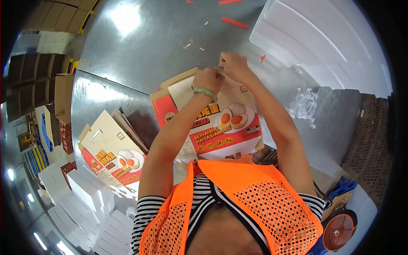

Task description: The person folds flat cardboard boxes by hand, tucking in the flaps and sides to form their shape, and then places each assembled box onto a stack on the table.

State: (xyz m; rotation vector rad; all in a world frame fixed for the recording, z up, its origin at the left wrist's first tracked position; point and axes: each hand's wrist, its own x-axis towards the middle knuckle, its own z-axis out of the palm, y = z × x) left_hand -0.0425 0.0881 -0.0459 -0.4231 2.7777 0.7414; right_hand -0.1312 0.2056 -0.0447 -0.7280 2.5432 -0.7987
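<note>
Here, hands (208, 80) at edge of carton (227, 114)

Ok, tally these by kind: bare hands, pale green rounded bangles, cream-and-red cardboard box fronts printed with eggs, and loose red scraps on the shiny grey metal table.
Bare hands: 2
Pale green rounded bangle: 1
Egg-printed cream-and-red cardboard box fronts: 2
Loose red scraps: 4
Total: 9

On the larger carton (231, 117), two lines of Latin capitals read BEIHAISHU HAIYAXIANDAN — above them, bold Chinese characters, partly hidden, end in 蛋. The smaller-looking carton (114, 148) at left bears similar Chinese lettering — probably, though it is too small to read surely.
</note>
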